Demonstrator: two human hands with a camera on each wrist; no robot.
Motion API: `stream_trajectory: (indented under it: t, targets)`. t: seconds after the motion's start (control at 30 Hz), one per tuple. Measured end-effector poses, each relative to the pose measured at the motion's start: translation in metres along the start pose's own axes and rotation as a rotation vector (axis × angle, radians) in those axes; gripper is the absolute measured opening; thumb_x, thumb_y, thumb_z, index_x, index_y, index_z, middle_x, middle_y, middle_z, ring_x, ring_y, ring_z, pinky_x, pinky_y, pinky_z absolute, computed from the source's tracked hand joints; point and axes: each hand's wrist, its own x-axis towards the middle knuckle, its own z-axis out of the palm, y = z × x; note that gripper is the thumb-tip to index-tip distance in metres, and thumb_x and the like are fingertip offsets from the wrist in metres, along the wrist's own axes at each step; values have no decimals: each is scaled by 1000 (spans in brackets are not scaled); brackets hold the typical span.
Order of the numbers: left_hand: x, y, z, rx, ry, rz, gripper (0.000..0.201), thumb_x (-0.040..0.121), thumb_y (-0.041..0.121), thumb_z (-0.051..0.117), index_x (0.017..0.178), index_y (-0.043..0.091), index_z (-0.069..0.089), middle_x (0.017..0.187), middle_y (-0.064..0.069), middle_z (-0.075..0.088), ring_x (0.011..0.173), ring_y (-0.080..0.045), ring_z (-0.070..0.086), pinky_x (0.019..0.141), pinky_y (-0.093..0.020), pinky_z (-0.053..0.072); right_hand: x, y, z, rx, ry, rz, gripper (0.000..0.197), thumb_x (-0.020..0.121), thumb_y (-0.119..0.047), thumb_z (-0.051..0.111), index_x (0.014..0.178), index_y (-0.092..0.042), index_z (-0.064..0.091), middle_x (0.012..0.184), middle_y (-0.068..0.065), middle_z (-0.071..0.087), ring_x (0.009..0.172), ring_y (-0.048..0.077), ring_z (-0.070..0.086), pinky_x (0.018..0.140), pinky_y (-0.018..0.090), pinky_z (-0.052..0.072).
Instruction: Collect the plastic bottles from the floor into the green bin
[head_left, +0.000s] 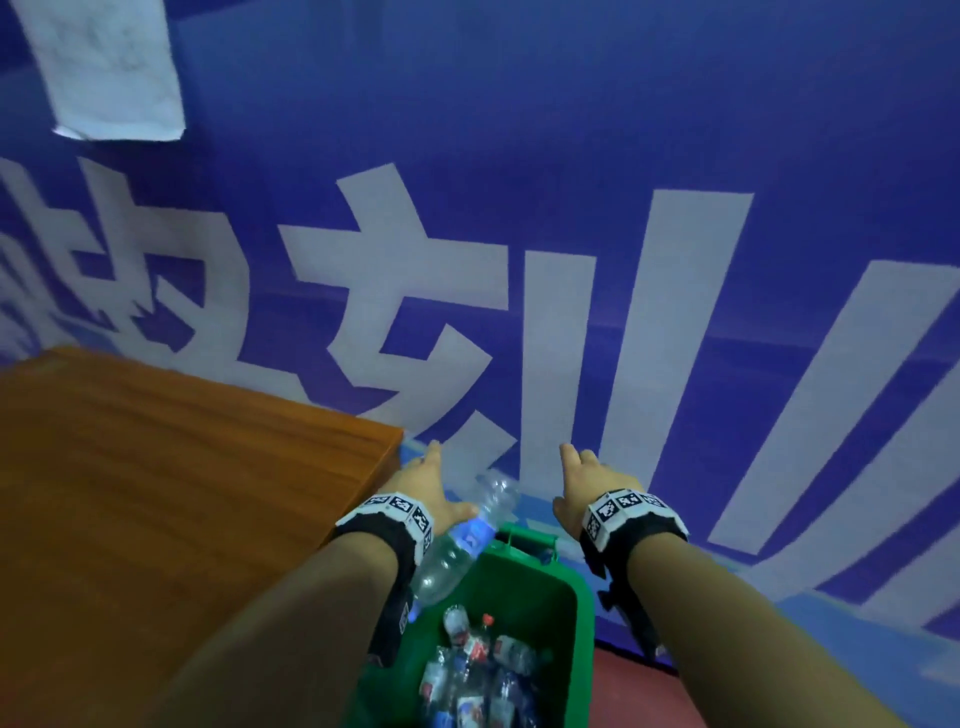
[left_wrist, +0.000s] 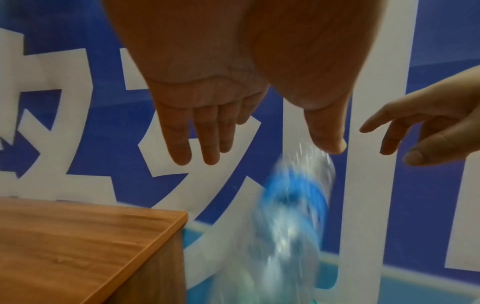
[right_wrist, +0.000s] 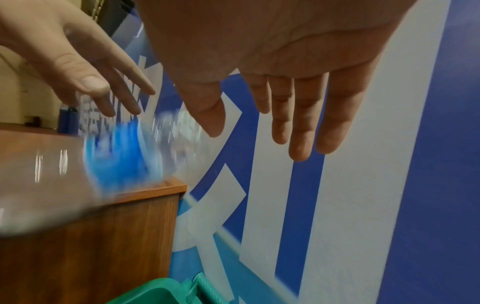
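Bottle (head_left: 470, 535) in mid-air is what we see first: a clear plastic one with a blue label, tilted, streaked with motion blur in both wrist views (left_wrist: 293, 205) (right_wrist: 122, 162). It hangs between our two hands and just below them, closer to the left one, above the open mouth of the green bin (head_left: 524, 587).

Our left hand (head_left: 423, 486) is spread, fingers (left_wrist: 182, 139) straight and pointing down and away, and grips nothing. In the left wrist view its thumb tip sits right at the top end of the bottle; we cannot tell whether they touch. Our right hand (head_left: 582, 486) is likewise spread wide, fingers (right_wrist: 301, 123) straight and apart, holding nothing and clear of the bottle. Each wrist wears a black band with checkered markers.

Below the hands, the bin already holds a pile of bottles (head_left: 478, 670), some with red labels or caps, some with blue. A corner of the bin's rim shows under the right hand in the right wrist view (right_wrist: 161, 292).

Left of the left hand stands a wooden table (head_left: 156, 493), its corner near the fingers. Ahead of both hands rises a blue wall banner (head_left: 571, 208) with large white characters. A white sheet (head_left: 109, 67) hangs on it, far up and to the left.
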Motion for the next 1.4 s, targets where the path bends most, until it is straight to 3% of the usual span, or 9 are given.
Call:
stream_trajectory:
  t: [0.17,0.3,0.47,0.6,0.73,0.87,0.97,1.17,1.4]
  targets:
    - [-20,-19,-37,-16,130,-124,102,83,53,68,156,19,5,155,-10,30,137,-29,41,109,-39,39,14,-31,-22,-11,38,-125,76,95,-37,52,155,-20,9,148,6,37,122,31,52,89,43,50]
    - [-59,-63,-74,-74,230,-248,98,87,51,65,157,21,2,160,-9,22,140,-29,37,111,-40,38,12,-91,-40,-38,54,-272,78,95,-38,51,156,-19,7,152,6,33,129,31,47,97,44,47]
    - [-171,-177,-110,-160,411,-520,96,87,51,64,156,22,3,160,-8,20,141,-29,35,112,-42,36,-37,-246,-47,-154,46,-581,84,95,-37,55,157,-18,1,156,6,28,133,29,45,101,45,46]
    - [-332,-297,-102,-200,537,-852,98,85,54,64,155,19,5,156,-11,29,137,-32,40,110,-45,38,-146,-391,-19,-264,51,-939,85,96,-38,52,157,-18,-3,155,5,27,133,26,43,102,42,46]
    - [-542,-380,-62,-248,631,-1227,99,85,54,64,155,16,6,154,-15,30,137,-36,40,110,-47,37,-308,-515,41,-331,33,-1308,79,97,-36,51,157,-20,2,153,4,29,130,24,45,99,42,48]
    - [-760,-410,10,-316,678,-1628,95,80,51,69,151,18,16,146,-12,42,129,-36,47,106,-48,41,-499,-593,110,-346,-14,-1696,75,96,-38,51,155,-25,8,150,2,33,130,24,46,95,41,47]
    - [-889,-400,74,-395,693,-1902,85,78,49,67,144,15,26,136,-15,48,122,-37,53,101,-47,44,-619,-619,155,-395,-59,-1903,74,96,-38,51,155,-23,10,152,2,32,134,25,42,100,42,45]
    - [-1017,-384,140,-481,671,-2164,85,80,50,66,144,14,24,136,-14,48,119,-35,54,98,-43,47,-761,-662,214,-474,-98,-2117,73,95,-37,53,155,-23,12,145,-1,38,122,21,51,89,37,50]
    - [-1069,-478,135,-555,687,-2162,82,84,47,66,145,13,23,138,-13,46,119,-30,55,98,-40,48,-829,-776,267,-565,-130,-2122,73,94,-34,52,154,-26,14,146,-1,37,123,21,50,86,37,50]
